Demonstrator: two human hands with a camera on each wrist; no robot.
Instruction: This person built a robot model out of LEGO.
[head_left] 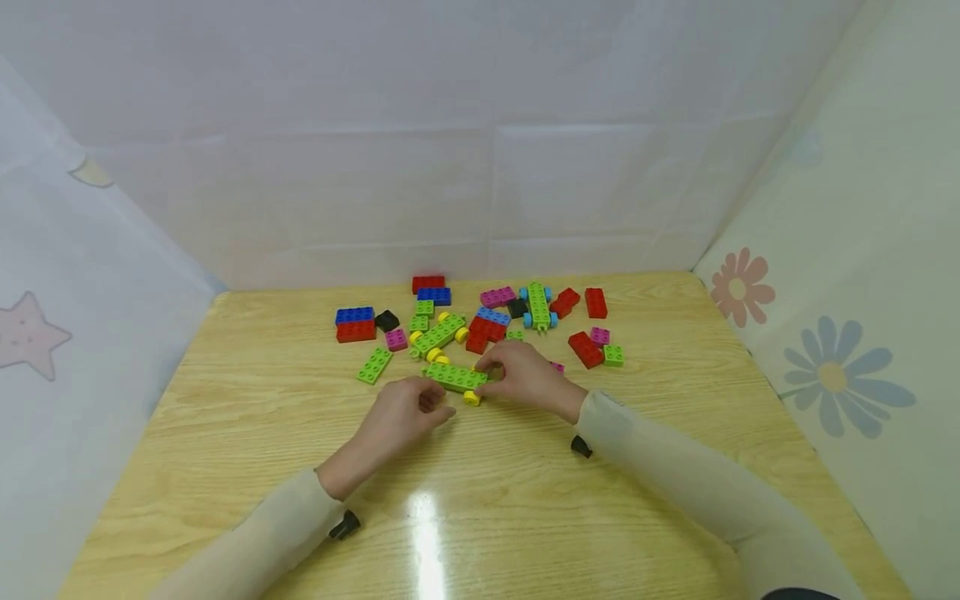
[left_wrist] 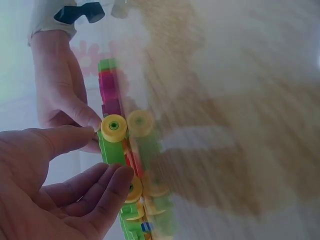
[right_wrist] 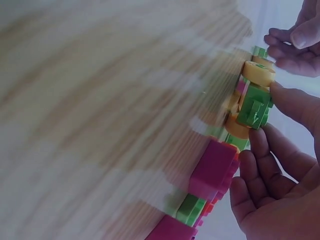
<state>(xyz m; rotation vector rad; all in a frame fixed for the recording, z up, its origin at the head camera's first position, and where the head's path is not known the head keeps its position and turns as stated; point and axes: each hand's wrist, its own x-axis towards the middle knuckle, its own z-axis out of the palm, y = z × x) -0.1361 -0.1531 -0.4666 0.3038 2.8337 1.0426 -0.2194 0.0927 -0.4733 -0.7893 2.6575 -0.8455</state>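
A lime green wheeled base with yellow wheels stands on the table. Thumb and index finger of my right hand pinch its right end; in the right wrist view they lie on either side of the base's end. My left hand is at the near left of the base, fingers loosely bent and holding nothing. Close behind is a second lime green base with yellow wheels. The left wrist view has the left fingers overlapping one yellow wheel.
A lime green base with blue wheels stands farther back. Around it lie red bricks, pink bricks and a black piece. Blue and red bricks sit at left, beside a flat green brick. White cloth hangs behind.
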